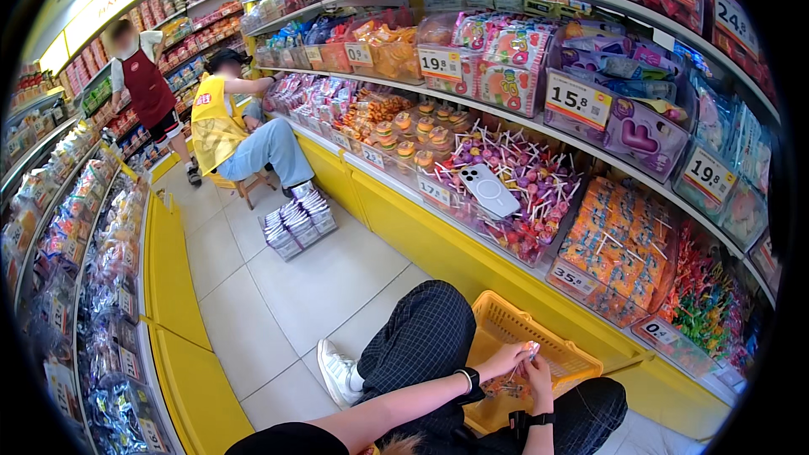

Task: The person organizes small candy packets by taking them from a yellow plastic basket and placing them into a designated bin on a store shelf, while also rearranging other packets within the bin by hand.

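Both my hands meet above an orange plastic basket (578,360) that stands on the floor between my knees. With its fingertips my left hand (505,357) pinches a small wrapped candy (532,347), seemingly a lollipop. My right hand (537,376) has its fingers on the same piece, from the right. Loose wrapped lollipops (505,387) lie in the basket below. A white phone (490,191) rests on a bin of purple and red lollipops (550,208). Right of it is a bin of orange-wrapped lollipops (616,240).
Yellow-fronted candy shelves (404,215) run along the right, others (180,265) along the left. A bundled stack of packets (298,222) is on the tiled floor. Farther along, a person in a yellow vest (218,120) sits on a stool, and another person in a red apron (148,85) stands.
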Demonstrator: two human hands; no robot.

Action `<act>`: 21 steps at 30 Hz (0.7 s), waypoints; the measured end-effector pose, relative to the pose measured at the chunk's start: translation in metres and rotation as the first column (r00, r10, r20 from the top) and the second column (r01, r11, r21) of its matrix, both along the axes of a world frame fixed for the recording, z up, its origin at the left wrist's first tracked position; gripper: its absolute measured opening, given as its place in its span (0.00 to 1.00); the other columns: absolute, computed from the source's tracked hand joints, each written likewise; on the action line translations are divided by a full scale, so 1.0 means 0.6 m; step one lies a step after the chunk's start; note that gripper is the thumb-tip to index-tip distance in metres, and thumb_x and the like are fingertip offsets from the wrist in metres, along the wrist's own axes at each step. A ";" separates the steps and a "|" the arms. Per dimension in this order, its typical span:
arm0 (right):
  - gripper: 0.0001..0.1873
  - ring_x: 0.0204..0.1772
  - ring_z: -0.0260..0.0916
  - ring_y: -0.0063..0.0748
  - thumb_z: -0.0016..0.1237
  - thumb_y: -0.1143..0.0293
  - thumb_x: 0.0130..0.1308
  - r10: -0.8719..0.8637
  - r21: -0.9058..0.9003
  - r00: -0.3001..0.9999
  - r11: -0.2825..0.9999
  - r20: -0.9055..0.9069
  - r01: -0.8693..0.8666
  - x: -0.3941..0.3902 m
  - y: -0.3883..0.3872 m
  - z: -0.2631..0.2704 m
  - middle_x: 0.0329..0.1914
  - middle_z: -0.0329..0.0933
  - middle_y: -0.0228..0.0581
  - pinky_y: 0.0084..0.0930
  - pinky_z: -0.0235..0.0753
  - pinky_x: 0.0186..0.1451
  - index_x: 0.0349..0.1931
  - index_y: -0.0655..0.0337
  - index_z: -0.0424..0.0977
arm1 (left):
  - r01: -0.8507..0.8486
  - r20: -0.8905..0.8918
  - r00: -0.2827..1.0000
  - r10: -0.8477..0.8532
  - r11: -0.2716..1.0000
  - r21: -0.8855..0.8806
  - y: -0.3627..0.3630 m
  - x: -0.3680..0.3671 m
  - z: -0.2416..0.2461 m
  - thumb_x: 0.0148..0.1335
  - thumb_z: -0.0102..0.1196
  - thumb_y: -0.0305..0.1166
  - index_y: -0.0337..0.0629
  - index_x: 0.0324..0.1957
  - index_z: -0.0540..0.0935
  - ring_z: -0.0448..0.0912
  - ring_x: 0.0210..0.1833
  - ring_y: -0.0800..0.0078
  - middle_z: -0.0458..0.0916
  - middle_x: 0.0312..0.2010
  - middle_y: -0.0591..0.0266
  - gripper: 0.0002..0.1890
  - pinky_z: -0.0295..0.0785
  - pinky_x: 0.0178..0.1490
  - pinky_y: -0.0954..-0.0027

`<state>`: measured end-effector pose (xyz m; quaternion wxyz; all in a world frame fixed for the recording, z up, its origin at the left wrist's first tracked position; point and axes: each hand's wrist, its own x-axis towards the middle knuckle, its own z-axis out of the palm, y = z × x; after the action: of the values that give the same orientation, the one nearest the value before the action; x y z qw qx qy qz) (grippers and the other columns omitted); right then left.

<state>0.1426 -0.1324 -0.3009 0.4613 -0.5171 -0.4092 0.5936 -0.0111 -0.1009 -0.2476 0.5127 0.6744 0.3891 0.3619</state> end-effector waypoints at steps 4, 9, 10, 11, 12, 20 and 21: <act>0.07 0.29 0.73 0.25 0.48 0.74 0.63 -0.091 -0.017 0.988 0.996 -0.124 0.089 -0.022 0.005 0.051 0.29 0.75 0.35 0.20 0.73 0.30 0.41 0.63 0.70 | 0.102 0.189 0.981 -0.032 0.921 -0.377 0.012 -0.020 0.005 0.71 0.36 0.46 0.35 0.41 0.76 0.77 0.21 0.77 0.79 0.23 0.62 0.23 0.71 0.26 0.76; 0.02 0.28 0.72 0.24 0.49 0.75 0.62 -0.182 0.005 0.980 0.983 -0.079 0.183 0.002 0.001 0.015 0.28 0.75 0.32 0.19 0.73 0.29 0.32 0.61 0.71 | 0.064 0.076 0.996 -0.041 0.945 -0.322 0.009 -0.013 0.019 0.69 0.38 0.49 0.35 0.34 0.79 0.76 0.23 0.75 0.79 0.21 0.60 0.26 0.70 0.28 0.73; 0.02 0.27 0.71 0.22 0.49 0.75 0.62 -0.211 0.013 0.974 0.977 -0.081 0.213 -0.010 0.001 0.025 0.27 0.74 0.31 0.18 0.71 0.28 0.31 0.61 0.71 | 0.016 -0.062 0.998 -0.028 0.981 -0.194 0.015 -0.019 0.002 0.69 0.40 0.49 0.35 0.34 0.80 0.76 0.23 0.74 0.79 0.21 0.59 0.25 0.69 0.28 0.71; 0.03 0.26 0.70 0.20 0.48 0.75 0.63 -0.241 0.021 0.967 0.970 -0.085 0.244 -0.021 0.003 0.035 0.26 0.74 0.29 0.16 0.69 0.26 0.30 0.60 0.70 | -0.014 -0.196 0.981 0.003 0.998 -0.058 0.018 -0.026 -0.015 0.68 0.41 0.49 0.34 0.34 0.80 0.76 0.24 0.73 0.78 0.21 0.58 0.25 0.69 0.29 0.70; 0.03 0.26 0.70 0.20 0.48 0.75 0.63 -0.258 0.014 0.963 0.965 -0.082 0.260 -0.020 0.001 0.038 0.26 0.74 0.29 0.16 0.69 0.26 0.30 0.60 0.70 | 0.003 -0.195 0.981 -0.016 0.998 -0.065 0.015 -0.023 -0.013 0.68 0.41 0.49 0.34 0.34 0.80 0.76 0.24 0.73 0.78 0.21 0.58 0.25 0.69 0.29 0.70; 0.06 0.20 0.64 0.14 0.49 0.72 0.63 -0.347 0.055 0.937 0.937 0.043 0.345 -0.021 -0.003 0.060 0.19 0.69 0.26 0.12 0.64 0.22 0.29 0.59 0.68 | -0.021 0.019 1.000 0.022 0.998 -0.056 0.016 -0.018 0.014 0.64 0.52 0.40 0.34 0.34 0.77 0.70 0.22 0.78 0.75 0.19 0.61 0.15 0.65 0.27 0.73; 0.06 0.20 0.64 0.14 0.49 0.71 0.64 -0.329 0.059 0.943 0.943 0.051 0.327 -0.024 -0.007 0.062 0.19 0.69 0.26 0.13 0.63 0.21 0.29 0.59 0.68 | -0.014 0.037 0.999 0.017 0.996 -0.089 0.015 -0.020 0.015 0.65 0.51 0.39 0.35 0.33 0.77 0.71 0.22 0.79 0.75 0.19 0.62 0.14 0.65 0.26 0.73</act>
<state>0.1283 -0.1367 -0.2638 0.5539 -0.5840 -0.3455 0.4825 -0.0233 -0.0921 -0.2383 0.5465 0.6409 0.4004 0.3609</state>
